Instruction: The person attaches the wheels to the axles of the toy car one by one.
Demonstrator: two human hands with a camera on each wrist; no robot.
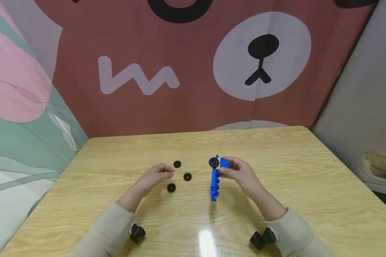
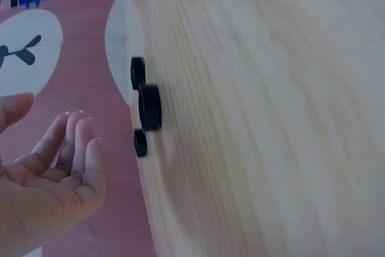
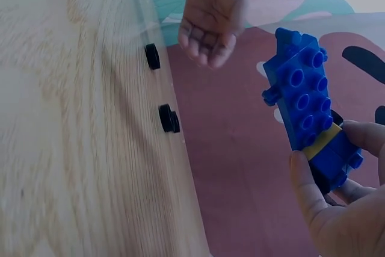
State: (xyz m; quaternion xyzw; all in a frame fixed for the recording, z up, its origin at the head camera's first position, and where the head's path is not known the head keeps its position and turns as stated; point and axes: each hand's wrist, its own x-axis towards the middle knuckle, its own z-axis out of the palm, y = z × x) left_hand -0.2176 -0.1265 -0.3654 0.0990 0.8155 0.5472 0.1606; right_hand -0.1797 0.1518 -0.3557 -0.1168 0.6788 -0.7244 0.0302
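Observation:
My right hand [image 1: 242,175] pinches one end of a blue toy car chassis [image 1: 214,182], raised above the table. Studs cover the chassis, and a yellow strip [image 3: 322,141] crosses it near my fingers. A single black wheel [image 1: 213,162] is fitted near the held end. In the right wrist view, bare axle stubs jut from the chassis [image 3: 301,85] at its other end. My left hand [image 1: 156,176] hovers with loosely bent fingers, holding nothing. Close to it on the table lie three loose black wheels: a far one [image 1: 177,164], a middle one [image 1: 187,177] and a near one [image 1: 171,187].
The pale wooden table [image 1: 99,171] reaches back to a reddish-brown curtain [image 1: 193,110] with a printed bear face. A black wrist camera [image 1: 137,233] sits at the left cuff and another black camera [image 1: 262,238] at the right. At far right lies a beige object [image 1: 381,166].

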